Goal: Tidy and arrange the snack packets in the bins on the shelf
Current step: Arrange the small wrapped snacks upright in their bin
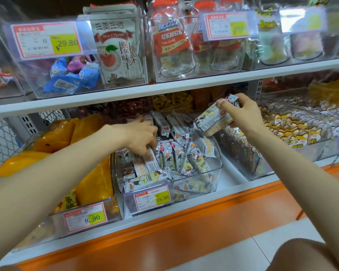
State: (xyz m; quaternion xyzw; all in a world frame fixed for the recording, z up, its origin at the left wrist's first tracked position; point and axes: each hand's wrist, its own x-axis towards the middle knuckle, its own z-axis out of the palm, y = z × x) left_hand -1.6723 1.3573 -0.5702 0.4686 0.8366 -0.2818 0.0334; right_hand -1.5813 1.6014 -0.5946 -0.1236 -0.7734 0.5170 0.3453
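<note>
Right hand (pixel 242 114) pinches small white cartoon-printed snack packet (pixel 211 122), lifted at 2 o'clock above clear plastic bin (pixel 218 163), likely awaiting slot. Left hand (pixel 143 136) grips upright packets (pixel 152 163) at bin's 10 o'clock, probably steadying row.

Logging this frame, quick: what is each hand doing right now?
Left hand: grips a packet in the middle bin.
Right hand: holds a second packet above it.

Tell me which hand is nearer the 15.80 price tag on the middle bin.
Left. The left hand grips packets inside the bin, directly behind the 15.80 price tag; the right hand holds one packet up over the bin's far right side.
</note>
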